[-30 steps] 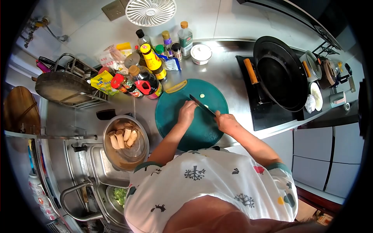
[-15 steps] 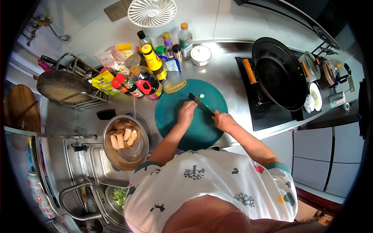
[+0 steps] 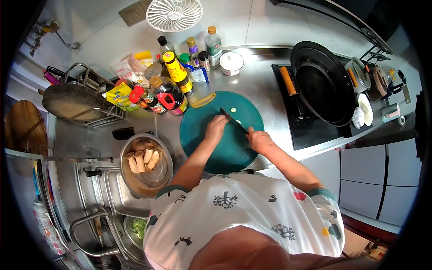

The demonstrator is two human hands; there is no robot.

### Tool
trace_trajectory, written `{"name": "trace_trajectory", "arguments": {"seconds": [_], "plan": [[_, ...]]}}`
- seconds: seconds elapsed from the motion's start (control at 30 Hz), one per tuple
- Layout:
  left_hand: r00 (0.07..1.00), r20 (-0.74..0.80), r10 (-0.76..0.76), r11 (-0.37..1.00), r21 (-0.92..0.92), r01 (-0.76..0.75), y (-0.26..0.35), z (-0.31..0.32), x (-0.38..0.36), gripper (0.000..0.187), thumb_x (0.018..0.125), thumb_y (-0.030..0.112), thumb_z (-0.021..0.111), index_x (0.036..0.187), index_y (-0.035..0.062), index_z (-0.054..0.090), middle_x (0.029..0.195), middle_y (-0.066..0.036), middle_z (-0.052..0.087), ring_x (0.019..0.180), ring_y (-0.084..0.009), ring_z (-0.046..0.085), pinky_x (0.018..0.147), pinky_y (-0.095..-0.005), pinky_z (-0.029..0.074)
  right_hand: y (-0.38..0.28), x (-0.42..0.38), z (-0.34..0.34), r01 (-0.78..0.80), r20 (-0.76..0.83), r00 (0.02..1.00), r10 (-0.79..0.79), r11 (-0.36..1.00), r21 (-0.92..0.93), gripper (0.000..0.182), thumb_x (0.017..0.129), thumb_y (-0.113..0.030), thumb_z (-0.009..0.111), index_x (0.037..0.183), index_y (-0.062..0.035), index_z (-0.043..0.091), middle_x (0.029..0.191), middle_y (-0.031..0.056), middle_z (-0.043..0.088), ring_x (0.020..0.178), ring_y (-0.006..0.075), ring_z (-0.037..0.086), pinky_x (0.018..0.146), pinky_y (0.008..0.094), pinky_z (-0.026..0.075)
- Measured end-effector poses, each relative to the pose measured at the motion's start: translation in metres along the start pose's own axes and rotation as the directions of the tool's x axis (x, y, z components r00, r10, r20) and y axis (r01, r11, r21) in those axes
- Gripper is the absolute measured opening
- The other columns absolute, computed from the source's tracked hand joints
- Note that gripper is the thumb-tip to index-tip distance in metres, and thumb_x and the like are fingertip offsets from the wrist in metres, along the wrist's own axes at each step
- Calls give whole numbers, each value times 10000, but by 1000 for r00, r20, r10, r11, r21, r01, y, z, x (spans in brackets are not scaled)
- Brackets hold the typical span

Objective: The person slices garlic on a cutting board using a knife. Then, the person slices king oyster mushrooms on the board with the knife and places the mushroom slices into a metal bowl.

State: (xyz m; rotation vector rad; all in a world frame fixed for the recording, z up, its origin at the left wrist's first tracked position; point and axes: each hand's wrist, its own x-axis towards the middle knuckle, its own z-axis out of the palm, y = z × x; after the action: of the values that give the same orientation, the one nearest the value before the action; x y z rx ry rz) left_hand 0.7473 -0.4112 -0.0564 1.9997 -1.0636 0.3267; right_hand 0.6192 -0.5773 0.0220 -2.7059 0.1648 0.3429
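My right hand (image 3: 259, 141) is closed round the handle of a kitchen knife (image 3: 235, 121), whose dark blade slants up and left over a round green cutting board (image 3: 225, 155). My left hand (image 3: 216, 128) is pressed down on the board, fingertips bunched against the blade's left side. Whatever those fingers hold is hidden beneath them. Beyond the knife lies a small pale slice (image 3: 233, 110). A second pale bit (image 3: 238, 121) shows close to the blade's right side.
Left of the board, a metal bowl (image 3: 167, 180) holds several king oyster mushrooms, beside the sink (image 3: 110, 191). Sauce bottles (image 3: 176, 72) crowd the back left. A white lidded bowl (image 3: 232, 63) stands behind the board. At right, a black wok (image 3: 321, 85) sits on the stove.
A second pale bit now shows at the blade's right side. Both hands and the knife keep nearly the same place.
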Motion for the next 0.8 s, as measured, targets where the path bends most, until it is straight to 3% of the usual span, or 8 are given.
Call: {"name": "trace_trajectory", "arguments": {"seconds": [0.37,0.4,0.43,0.47,0.53,0.57,0.7,0.8], "plan": [[1000,-21,5,1000,1,-5,-6,3,-5,40,760,-24,635,776,-18,599,839,-95,603,750,-249,608,654,-337,502,0,0,4,-31,-9,999,31,999,25,235,933,-221,478,966,11,498,791,234,650,790,398,640,721,469,503],[973,-64,-223,954,-220,204,-12,7,-9,38,789,-5,635,777,-10,599,833,-82,604,723,-218,608,617,-322,497,0,-3,2,-30,-10,999,30,999,26,235,933,-221,478,966,11,498,791,234,650,790,398,640,721,469,503],[896,-57,-440,820,-433,375,-19,10,-13,54,817,14,635,779,-2,600,826,-70,605,695,-187,608,580,-306,491,0,-6,-2,-50,-20,998,52,997,57,239,932,-227,483,974,8,499,786,233,649,787,400,638,720,470,503],[712,70,-699,507,-654,562,-21,5,-14,56,889,78,583,902,24,594,802,-44,586,656,-141,582,530,-273,474,0,-8,-7,-68,-29,997,71,994,88,242,931,-233,488,983,4,500,780,232,649,783,402,637,719,471,504],[284,352,-892,-86,-748,658,-27,-32,-13,149,925,108,515,1057,46,546,791,-48,569,635,-149,567,502,-264,469,0,-18,-7,-51,-24,998,53,995,82,246,931,-243,497,981,-2,495,767,239,642,768,408,632,709,476,501],[298,393,-870,-113,-747,655,-24,-37,-11,215,932,134,501,1131,51,501,786,-45,556,607,-152,554,487,-251,457,1,-22,-6,-36,-20,999,37,997,73,250,931,-253,506,980,-8,489,754,246,635,754,414,626,699,481,499],[525,281,-804,142,-766,627,-18,-16,-14,213,903,91,545,1106,38,510,817,-60,566,626,-159,567,480,-258,456,13,-21,6,41,-42,998,-38,996,85,254,934,-263,501,991,-17,485,745,237,637,739,409,629,693,483,498],[645,294,-705,540,-366,758,15,-20,1,287,802,-36,618,1070,16,531,862,-83,573,744,-166,604,596,-296,502,18,-16,0,-66,-40,997,68,997,49,230,932,-236,492,999,-16,502,740,228,643,744,399,637,700,475,504]]}}
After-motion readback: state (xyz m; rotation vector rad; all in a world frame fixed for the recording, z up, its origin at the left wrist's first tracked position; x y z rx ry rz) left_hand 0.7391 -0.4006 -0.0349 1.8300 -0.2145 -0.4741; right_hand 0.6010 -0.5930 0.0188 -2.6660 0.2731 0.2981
